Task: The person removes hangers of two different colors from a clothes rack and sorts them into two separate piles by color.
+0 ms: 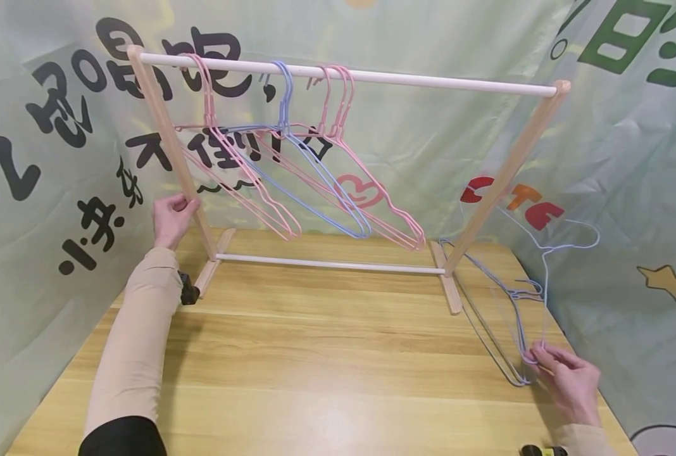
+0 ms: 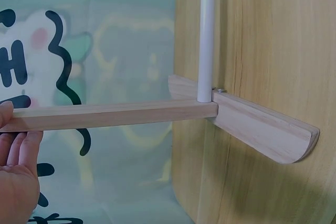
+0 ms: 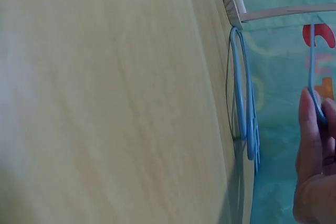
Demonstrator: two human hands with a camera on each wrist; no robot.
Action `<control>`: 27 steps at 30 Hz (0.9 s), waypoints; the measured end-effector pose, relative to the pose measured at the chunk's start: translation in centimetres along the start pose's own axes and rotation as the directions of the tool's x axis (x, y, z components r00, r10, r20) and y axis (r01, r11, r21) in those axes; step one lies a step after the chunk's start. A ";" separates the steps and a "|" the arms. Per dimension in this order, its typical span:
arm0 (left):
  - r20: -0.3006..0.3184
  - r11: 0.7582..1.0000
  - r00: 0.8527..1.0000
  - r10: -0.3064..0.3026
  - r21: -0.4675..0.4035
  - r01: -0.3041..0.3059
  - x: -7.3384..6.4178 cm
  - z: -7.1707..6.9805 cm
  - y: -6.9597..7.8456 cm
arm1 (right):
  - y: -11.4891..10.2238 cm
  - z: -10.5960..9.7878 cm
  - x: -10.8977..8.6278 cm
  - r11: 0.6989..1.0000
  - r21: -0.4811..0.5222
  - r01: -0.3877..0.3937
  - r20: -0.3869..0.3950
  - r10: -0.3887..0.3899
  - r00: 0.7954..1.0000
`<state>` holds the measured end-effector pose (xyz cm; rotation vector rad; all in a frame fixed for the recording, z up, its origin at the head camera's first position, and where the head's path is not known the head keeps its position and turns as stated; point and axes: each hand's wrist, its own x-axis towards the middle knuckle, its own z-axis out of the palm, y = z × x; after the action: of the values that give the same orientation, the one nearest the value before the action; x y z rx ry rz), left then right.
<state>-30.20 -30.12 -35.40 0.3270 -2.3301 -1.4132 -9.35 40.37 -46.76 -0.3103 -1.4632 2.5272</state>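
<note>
while the left hand pinches the wooden post, a tug could slide the hung hangers along the rail; farther right, loose hangers lying close on the table might snag the held hanger, pinched at one end by the right hand.

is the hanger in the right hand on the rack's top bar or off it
Off: the right hand grips the hanger to the right of the rack, its hook clear of the white top bar.

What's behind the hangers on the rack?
A pale green curtain printed with black lettering and a pink heart. Whatever print lies directly behind the hangers is covered.
</note>
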 end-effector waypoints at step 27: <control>-0.017 1.000 1.000 0.016 -0.007 -0.016 0.0 0.1 -0.1 | -0.4 -1.7 -0.4 0.923 -0.282 -0.263 -0.057 0.258 0.965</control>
<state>-30.22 -30.05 -35.60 0.3160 -2.3086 -1.4057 -8.43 41.85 -47.17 -0.6116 -1.8986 2.4887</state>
